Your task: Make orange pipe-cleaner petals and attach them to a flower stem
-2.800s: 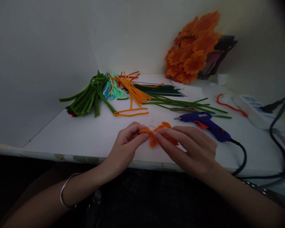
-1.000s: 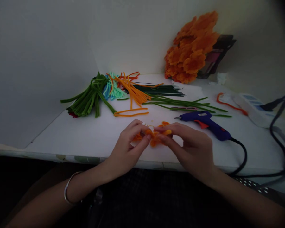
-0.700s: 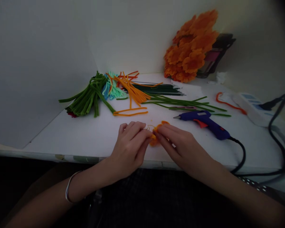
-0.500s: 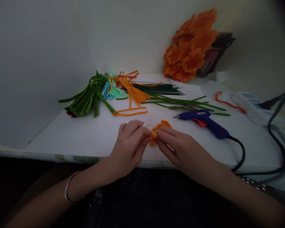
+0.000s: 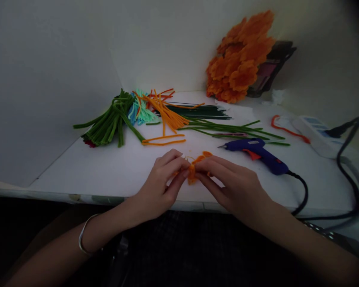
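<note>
Between my two hands is an orange pipe-cleaner flower, its fuzzy loops partly covered by my fingers. My left hand pinches it from the left with thumb and index finger. From the other side my right hand is closed on it, thumb and fingertips near the middle. One orange loop shows just above the right fingertips, and a thin curved strand lies by the left ones. Beyond the hands, a pair of orange pipe cleaners lies on the white table.
A blue glue gun lies at the right, its black cord running off the front edge. Bundles of green pipe cleaners and orange pipe cleaners lie behind. Finished orange flowers stand at the back; a power strip sits far right.
My left hand has shifted slightly left and its fingers have turned a little. The orange loops between the fingertips now sit differently, with more showing. Everything else stays in place.
</note>
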Demonstrator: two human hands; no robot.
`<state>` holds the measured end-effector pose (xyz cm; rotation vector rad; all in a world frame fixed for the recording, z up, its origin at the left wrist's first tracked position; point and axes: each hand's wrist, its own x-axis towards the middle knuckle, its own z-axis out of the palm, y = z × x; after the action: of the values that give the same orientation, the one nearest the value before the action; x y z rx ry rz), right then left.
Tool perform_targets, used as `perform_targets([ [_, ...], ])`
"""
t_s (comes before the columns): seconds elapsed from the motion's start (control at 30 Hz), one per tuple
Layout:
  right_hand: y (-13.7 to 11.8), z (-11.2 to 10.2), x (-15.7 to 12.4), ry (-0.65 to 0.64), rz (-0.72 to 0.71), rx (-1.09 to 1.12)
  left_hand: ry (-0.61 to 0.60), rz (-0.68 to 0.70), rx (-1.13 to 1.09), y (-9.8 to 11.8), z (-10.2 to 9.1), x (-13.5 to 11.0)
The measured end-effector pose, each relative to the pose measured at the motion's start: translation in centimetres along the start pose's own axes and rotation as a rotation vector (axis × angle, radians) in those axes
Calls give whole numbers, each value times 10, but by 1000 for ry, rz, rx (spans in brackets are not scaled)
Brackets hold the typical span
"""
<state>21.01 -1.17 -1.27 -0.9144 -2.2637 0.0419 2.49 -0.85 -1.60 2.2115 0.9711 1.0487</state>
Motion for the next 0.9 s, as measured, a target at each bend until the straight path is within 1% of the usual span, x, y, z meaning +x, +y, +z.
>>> perform_targets([
  [0.07, 1, 0, 0, 40, 30, 59, -15, 2, -12, 0, -2, 1],
  [0.13, 4, -1, 2, 47, 99, 162, -63, -6, -27, 2, -4, 3],
  [0.23, 10, -4, 6, -20, 165, 404, -173, -28, -85, 4, -10, 6],
  [0.3, 14, -6, 9, -102, 140, 521, -216, -47, -135, 5, -13, 8],
  [0.33, 15, -7, 10, -139, 114, 539, -222, -58, -152, 5, -14, 9],
  [0.4, 14, -10, 11, -193, 67, 505, -227, -78, -168, 6, -16, 10],
  [0.47, 12, -12, 11, -205, 55, 451, -238, -93, -159, 7, -16, 10],
  [0.63, 5, -7, 9, -182, 63, 397, -266, -92, -129, 8, -11, 9],
  [0.7, 4, -4, 8, -146, 85, 384, -258, -96, -133, 9, -10, 8],
  [0.8, 4, 2, 9, -34, 178, 436, -213, -87, -103, 8, -9, 7],
  [0.9, 5, 7, 9, 19, 327, 621, -136, -62, -47, 7, -7, 5],
])
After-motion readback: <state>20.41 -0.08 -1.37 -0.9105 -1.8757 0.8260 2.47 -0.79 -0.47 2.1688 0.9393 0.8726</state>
